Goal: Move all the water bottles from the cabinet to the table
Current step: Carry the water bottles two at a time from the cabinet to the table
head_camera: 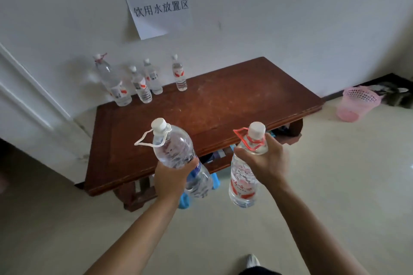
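Aloft, 2 clear plastic bottles (173, 147)

Four standing bottles (143, 87) are crowding the back-left corner of the table (234, 105), close against the wall (268, 18), and are closing off that corner. The rest of the top is showing bare wood from the centre across to the right end (the widest way in), and nothing is standing along the near edge. A white panel (33, 96) is hemming in the table's left side. The left hand (172, 176), gripping the white-looped bottle (174, 147), is hanging over the near edge. The right hand (261, 158), gripping the red-looped bottle (242, 183), is hanging just short of that edge, above the floor (312, 185). A pink basket (357, 102) is sitting on the floor, apart from the table's right end.
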Action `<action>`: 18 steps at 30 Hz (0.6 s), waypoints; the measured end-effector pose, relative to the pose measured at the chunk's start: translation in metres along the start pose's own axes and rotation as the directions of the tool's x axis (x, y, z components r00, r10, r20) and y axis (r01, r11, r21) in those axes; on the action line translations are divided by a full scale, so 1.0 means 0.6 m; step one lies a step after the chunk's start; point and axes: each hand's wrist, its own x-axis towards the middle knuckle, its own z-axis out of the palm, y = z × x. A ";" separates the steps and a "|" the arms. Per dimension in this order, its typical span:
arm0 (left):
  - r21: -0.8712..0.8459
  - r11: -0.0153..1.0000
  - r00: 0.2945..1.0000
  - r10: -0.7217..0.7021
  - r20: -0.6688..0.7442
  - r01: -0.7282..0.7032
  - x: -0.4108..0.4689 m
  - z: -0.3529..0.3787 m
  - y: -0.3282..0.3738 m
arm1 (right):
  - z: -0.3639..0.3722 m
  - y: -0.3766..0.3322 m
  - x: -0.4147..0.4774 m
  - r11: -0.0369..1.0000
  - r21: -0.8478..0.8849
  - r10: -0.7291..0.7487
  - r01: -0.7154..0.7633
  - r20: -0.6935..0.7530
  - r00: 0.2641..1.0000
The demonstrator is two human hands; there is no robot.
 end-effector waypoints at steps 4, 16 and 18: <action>-0.020 0.998 0.997 -0.055 -0.045 0.055 0.121 0.074 0.063 | 0.045 -0.031 0.200 0.998 0.050 -0.041 0.042 -0.008 0.999; 0.183 0.981 0.990 -0.032 -0.139 0.058 0.493 0.156 0.098 | 0.284 -0.065 0.519 0.999 0.028 -0.023 0.022 0.048 0.999; 0.200 0.978 0.992 -0.037 -0.120 0.061 0.564 0.166 0.097 | 0.328 -0.073 0.559 1.000 -0.013 -0.013 0.014 0.061 0.998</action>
